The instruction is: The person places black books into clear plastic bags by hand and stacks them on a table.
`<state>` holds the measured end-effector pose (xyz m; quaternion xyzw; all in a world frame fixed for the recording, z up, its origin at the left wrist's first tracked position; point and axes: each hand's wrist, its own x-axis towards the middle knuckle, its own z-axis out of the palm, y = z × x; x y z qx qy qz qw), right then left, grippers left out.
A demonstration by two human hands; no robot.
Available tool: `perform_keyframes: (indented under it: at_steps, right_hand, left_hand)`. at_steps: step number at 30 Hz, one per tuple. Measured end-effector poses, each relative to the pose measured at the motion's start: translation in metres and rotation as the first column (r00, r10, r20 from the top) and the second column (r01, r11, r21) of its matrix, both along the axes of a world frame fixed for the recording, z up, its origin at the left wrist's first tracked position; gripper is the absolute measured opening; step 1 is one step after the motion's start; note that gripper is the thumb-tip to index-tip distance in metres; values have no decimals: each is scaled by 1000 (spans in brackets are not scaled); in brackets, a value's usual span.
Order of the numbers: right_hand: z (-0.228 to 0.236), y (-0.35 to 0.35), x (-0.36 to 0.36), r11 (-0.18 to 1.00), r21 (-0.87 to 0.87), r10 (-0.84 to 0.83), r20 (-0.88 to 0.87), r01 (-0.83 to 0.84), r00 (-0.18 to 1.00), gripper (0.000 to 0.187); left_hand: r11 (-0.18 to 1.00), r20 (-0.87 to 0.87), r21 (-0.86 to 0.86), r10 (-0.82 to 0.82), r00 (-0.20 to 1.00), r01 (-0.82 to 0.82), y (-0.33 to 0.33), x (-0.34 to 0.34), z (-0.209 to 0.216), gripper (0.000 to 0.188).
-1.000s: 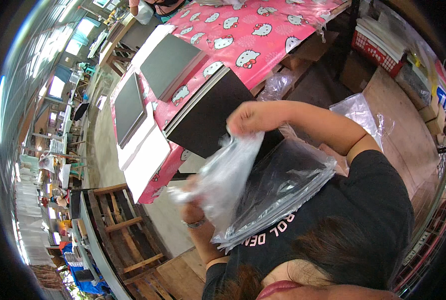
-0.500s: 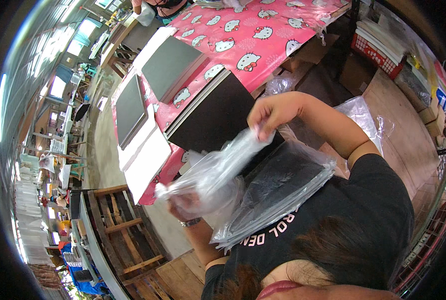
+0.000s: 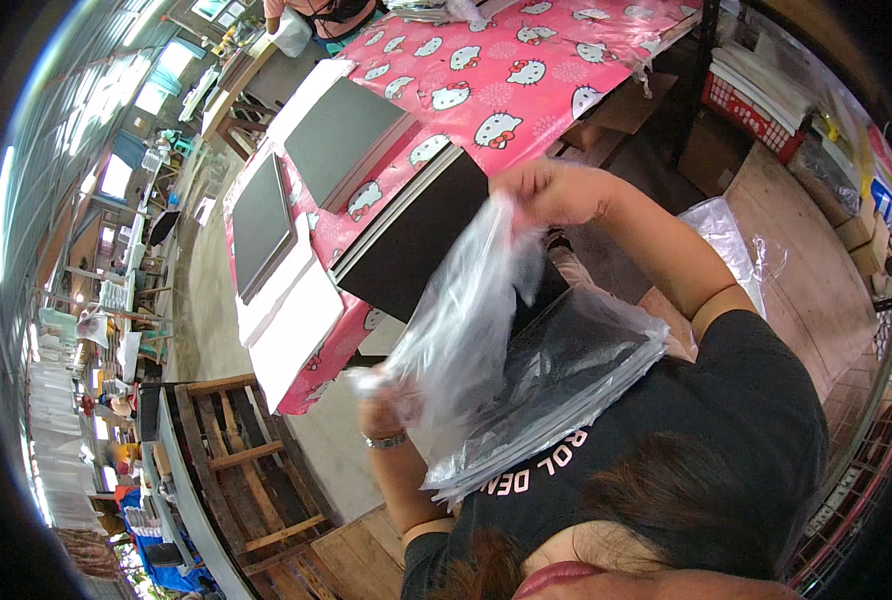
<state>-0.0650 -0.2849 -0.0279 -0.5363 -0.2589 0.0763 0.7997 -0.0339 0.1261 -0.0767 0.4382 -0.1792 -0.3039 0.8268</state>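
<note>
A clear plastic bag (image 3: 456,310) is stretched between the person's two hands, in front of the chest and above the lap. It is thin and shiny, with lots of wrinkles, and light shines through it. The right hand (image 3: 543,195) is up high, and its fingers are pinched on one end of the bag. The left hand (image 3: 384,400) is lower down, with its fingers closed on the other end, just past a metal watch (image 3: 384,440).

More clear bags (image 3: 576,385) lie in a floppy pile on the person's lap, against a soft black shirt (image 3: 726,430). Right by the bag is a stack of flat black boards (image 3: 411,245) with straight sides and pale edges. Two dark gray stacks (image 3: 346,130) (image 3: 263,225) and smooth white sheets (image 3: 291,305) rest on the table, which has a shiny pink cloth (image 3: 486,75) with cat faces.

From where I stand, the plastic covers some of the left fingers, so I can't make out their tips. The right fingers look blurry too. The bag hides a corner of the black boards. Another person (image 3: 341,15) is cut off at the top, and I can't tell what the small things far away are.
</note>
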Motion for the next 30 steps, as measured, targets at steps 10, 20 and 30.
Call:
perform_keyframes:
  at_steps: [10,20,30]
  right_hand:
    - [15,-6,7,999,25,-37,-230,44,972,28]
    - [-23,29,42,162,-334,-543,756,929,366,56]
    - [19,9,-36,777,-423,-493,54,467,868,21]
  left_hand:
    - [972,82,-73,229,970,-223,-13,29,10,57]
    - [422,819,172,440,367,-890,-81,77,15,37]
    - [506,675,354,445,589,-787,-34,-20,47,10]
